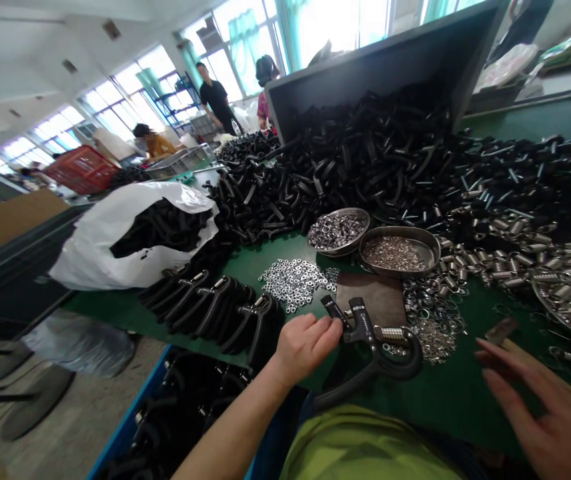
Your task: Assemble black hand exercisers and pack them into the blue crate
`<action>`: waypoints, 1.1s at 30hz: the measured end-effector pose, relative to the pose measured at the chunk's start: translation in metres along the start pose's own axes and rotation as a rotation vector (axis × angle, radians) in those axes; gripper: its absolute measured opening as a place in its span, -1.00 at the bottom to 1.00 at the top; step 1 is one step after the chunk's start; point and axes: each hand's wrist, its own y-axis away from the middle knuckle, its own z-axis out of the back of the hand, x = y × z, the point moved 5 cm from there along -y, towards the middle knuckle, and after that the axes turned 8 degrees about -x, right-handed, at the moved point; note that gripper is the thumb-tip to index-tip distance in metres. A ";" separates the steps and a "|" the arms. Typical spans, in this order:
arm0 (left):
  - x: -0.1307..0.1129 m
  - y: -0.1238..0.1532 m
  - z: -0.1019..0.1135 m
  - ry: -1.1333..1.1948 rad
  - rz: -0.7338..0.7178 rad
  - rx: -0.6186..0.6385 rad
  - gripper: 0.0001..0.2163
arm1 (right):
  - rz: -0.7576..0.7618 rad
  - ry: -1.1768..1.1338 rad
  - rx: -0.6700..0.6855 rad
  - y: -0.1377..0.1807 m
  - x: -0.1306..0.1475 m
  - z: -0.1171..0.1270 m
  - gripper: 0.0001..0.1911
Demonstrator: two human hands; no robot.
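Observation:
My left hand (309,343) is closed on a black hand grip exerciser (365,340) with a coil spring, just above the green table in front of me. One long curved handle of the exerciser points down toward my lap. On the right, my right hand (540,400) has its fingers stretched and apart. Beside its fingertips lies a small metal block (500,331), perhaps the head of a tool; whether the hand touches it I cannot tell. Behind the exerciser is a flat brown plate (370,293), partly covered by it.
White nuts (293,280) lie loose near two metal bowls, one with rivet-like parts (395,253). Springs (515,257) spread to the right. A tipped grey bin (365,60) spills black handles. Finished-looking grips (215,307) stand in a row left, above a blue crate (130,420).

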 end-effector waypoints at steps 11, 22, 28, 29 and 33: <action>-0.015 0.000 0.007 0.225 0.134 0.151 -0.78 | -0.433 -0.771 0.461 -0.023 0.110 -0.044 -0.49; 0.010 0.023 0.029 0.243 0.297 0.046 -0.80 | -0.454 -0.812 0.637 -0.024 0.136 -0.073 -0.35; 0.014 0.026 0.039 0.272 0.367 -0.024 -0.79 | -0.435 -0.757 0.615 -0.027 0.150 -0.073 -0.34; 0.014 0.026 0.041 0.273 0.373 -0.028 -0.79 | -0.436 -0.765 0.618 -0.028 0.152 -0.074 -0.33; 0.020 0.026 0.053 0.196 0.343 -0.051 -0.81 | -0.466 -0.866 0.619 -0.031 0.165 -0.079 -0.34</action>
